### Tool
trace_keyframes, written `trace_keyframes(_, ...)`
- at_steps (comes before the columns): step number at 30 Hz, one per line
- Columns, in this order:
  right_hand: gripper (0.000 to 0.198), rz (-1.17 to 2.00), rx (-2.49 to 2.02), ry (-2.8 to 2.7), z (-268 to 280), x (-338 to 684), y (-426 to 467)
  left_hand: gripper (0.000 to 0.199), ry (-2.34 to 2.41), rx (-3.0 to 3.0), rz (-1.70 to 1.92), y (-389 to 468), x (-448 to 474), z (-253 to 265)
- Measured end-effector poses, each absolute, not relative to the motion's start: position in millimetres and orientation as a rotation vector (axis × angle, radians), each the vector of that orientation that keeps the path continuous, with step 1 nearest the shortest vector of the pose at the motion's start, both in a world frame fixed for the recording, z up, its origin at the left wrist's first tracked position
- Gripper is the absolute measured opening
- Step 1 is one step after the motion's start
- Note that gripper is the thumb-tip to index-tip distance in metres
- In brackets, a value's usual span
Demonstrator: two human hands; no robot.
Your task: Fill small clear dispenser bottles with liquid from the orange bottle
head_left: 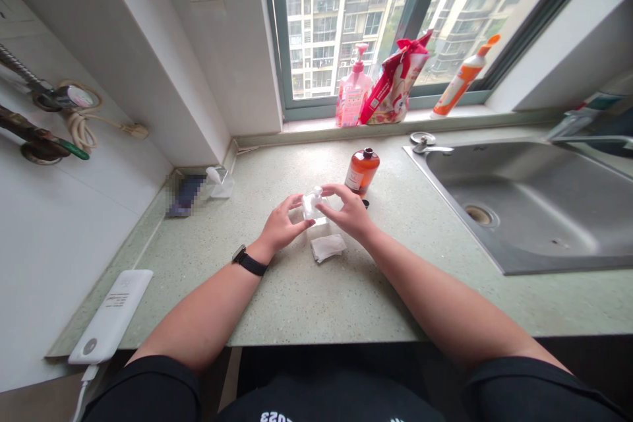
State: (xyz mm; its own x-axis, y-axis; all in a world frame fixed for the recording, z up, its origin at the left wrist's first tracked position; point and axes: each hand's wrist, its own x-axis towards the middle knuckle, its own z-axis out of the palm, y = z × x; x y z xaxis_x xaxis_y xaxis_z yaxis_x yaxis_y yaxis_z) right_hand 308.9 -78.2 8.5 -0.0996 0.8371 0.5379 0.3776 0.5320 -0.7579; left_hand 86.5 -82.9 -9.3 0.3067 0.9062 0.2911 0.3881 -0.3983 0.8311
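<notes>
A small clear bottle [311, 206] with a rounded clear top stands on the counter between my hands. My left hand [283, 227] holds its left side, thumb in front and fingers behind. Around its right side and near its top, the thumb and fingers of my right hand [349, 214] are closed. Just in front of the bottle lies a folded white tissue [329, 248]. Behind my right hand stands an uncapped amber bottle [362, 171] with a pale label. A small black cap [365, 204] is partly hidden by that hand.
A steel sink [524, 264] is on the right. At the back left are a clear container with a white piece [220, 183] and a blurred dark object [186, 194]. A white power bank [111, 316] lies near the left edge. A pink pump bottle [353, 95] stands at the window.
</notes>
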Motion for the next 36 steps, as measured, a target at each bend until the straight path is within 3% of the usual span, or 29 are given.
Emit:
trace_keyframes(5, 0.024, 0.596, -1.127, -1.619, 12, 321, -81, 0.067, 1.167, 1.931, 1.003, -84, 87, -7)
trace_keyframes(15, 0.046, 0.862, -0.946, -1.636, -1, 310, -79, 0.067, 1.156, 1.927, 1.02, -82, 86, -10)
trace_keyframes(23, 0.032, 0.89, -1.036, -1.384, -4, 326, -69, 0.07, 1.175, 1.932, 0.997, -83, 86, -9)
trace_keyframes(32, 0.047, 1.011, -0.907, -1.554, -4, 315, -76, 0.067, 1.157, 1.921, 1.011, -83, 86, -10)
trace_keyframes(36, 0.042, 1.006, -0.926, -1.561, -4, 316, -75, 0.069, 1.159, 1.923, 1.003, -82, 86, -10)
